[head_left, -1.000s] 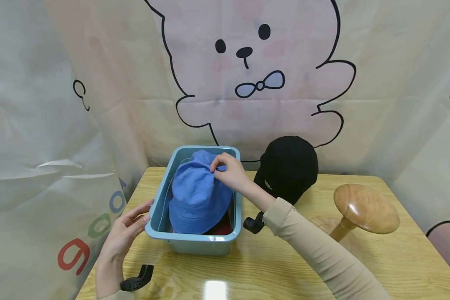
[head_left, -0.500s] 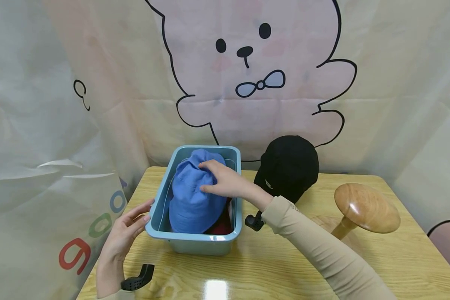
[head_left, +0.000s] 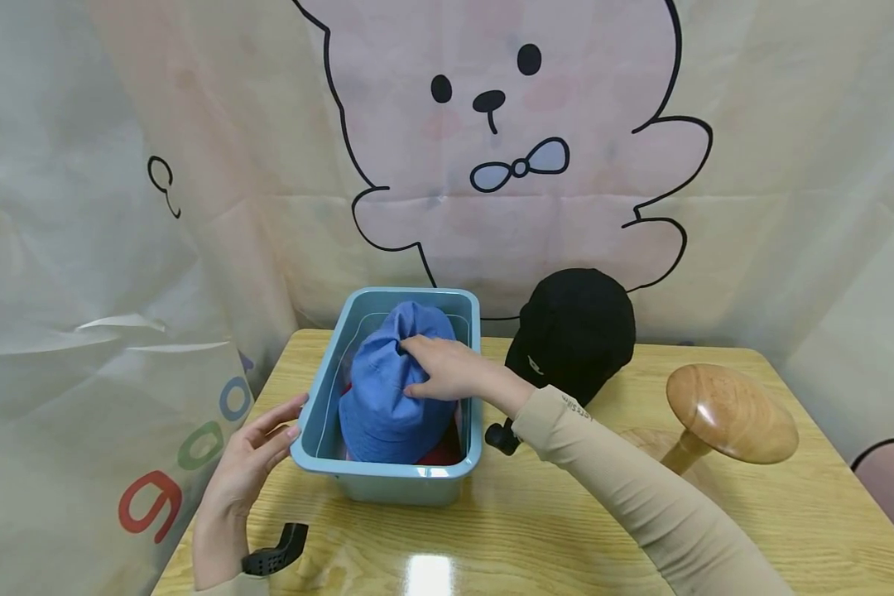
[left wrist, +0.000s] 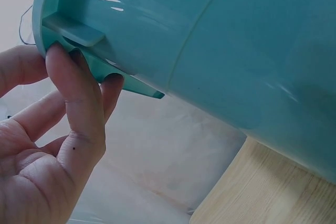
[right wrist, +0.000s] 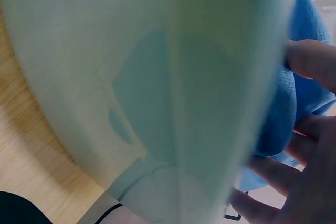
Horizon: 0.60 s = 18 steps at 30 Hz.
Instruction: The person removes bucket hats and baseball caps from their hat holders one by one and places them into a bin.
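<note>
Pinching the crown of a blue hat [head_left: 387, 406] between thumb and fingers of the right hand [head_left: 450, 368], cloth bunched in the grip. Lying inside a tub [head_left: 380, 469], brim toward the near end, over something red [head_left: 445, 451] too covered to name. Holding the tub's near left rim with the left hand [head_left: 249, 451], fingers bent, tips against the edge. To the right, on the surface [head_left: 566, 521], a black cap [head_left: 577, 331] and a wooden stand [head_left: 730, 414].
</note>
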{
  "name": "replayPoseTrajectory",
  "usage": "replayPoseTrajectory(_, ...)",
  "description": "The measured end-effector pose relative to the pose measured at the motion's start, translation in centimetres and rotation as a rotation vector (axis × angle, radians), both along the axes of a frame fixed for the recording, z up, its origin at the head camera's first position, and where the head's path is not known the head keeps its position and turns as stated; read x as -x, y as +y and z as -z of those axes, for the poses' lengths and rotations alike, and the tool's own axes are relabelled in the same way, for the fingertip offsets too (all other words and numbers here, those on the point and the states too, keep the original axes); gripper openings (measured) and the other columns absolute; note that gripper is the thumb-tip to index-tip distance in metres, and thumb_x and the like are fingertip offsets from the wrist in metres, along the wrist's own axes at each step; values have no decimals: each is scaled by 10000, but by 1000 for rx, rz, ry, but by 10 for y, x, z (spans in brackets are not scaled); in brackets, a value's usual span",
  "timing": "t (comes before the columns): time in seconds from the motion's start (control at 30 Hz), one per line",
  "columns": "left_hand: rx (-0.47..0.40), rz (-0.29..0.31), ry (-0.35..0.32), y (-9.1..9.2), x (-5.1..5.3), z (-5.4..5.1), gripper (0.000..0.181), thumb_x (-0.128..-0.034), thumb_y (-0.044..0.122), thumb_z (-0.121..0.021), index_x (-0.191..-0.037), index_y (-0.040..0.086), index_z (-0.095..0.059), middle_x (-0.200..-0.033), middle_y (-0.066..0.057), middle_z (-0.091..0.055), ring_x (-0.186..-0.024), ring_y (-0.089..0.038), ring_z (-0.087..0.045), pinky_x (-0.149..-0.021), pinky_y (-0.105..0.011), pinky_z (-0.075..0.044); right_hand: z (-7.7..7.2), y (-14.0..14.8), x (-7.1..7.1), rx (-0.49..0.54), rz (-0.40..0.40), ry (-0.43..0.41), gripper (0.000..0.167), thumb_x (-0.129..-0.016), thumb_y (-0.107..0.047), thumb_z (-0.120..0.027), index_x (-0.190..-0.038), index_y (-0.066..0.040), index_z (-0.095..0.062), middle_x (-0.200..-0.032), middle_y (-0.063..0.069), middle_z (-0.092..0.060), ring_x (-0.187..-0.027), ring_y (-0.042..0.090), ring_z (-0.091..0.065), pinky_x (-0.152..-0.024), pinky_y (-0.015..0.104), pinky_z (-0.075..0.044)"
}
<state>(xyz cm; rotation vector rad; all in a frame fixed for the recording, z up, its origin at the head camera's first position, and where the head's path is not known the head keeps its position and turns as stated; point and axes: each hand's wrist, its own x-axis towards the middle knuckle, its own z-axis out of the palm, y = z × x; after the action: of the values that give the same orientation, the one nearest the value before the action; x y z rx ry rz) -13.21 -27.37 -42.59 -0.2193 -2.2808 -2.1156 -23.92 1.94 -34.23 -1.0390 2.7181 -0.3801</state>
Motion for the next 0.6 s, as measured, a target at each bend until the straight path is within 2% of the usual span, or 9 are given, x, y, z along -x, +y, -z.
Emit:
replayPoseTrajectory(0.17,9,-2,-5,1,0,0,454,-970,57,-533,-1391,-81,-432,-1172,141,-610,-1016,-4,-635,-843,-166,-522,5,3,0,-66,4,-43,621,-925,-404,-606,-1423,-88,-412,-1447,73,-474,-1339,249,-456,-1123,446,-357)
replayPoseTrajectory(0.3,16,-11,-9,1,0,0,454,-969,60,-537,-1389,-80,-436,-1164,142,-613,-1011,-5,-636,-838,-168,-522,9,6,1,-108,10,-72,657,-928,-432,-593,-1453,-95,-391,-1476,74,-449,-1378,250,-419,-1154,474,-302)
replayPoseTrajectory(0.6,9,8,6,0,0,0,446,-972,47,-524,-1390,-79,-435,-1174,132,-611,-1020,-5,-636,-845,-167,-521,14,6,1,-198,-8,-39,682,-918,-486,-584,-1461,-113,-408,-1486,67,-446,-1385,291,-406,-1172,547,-219)
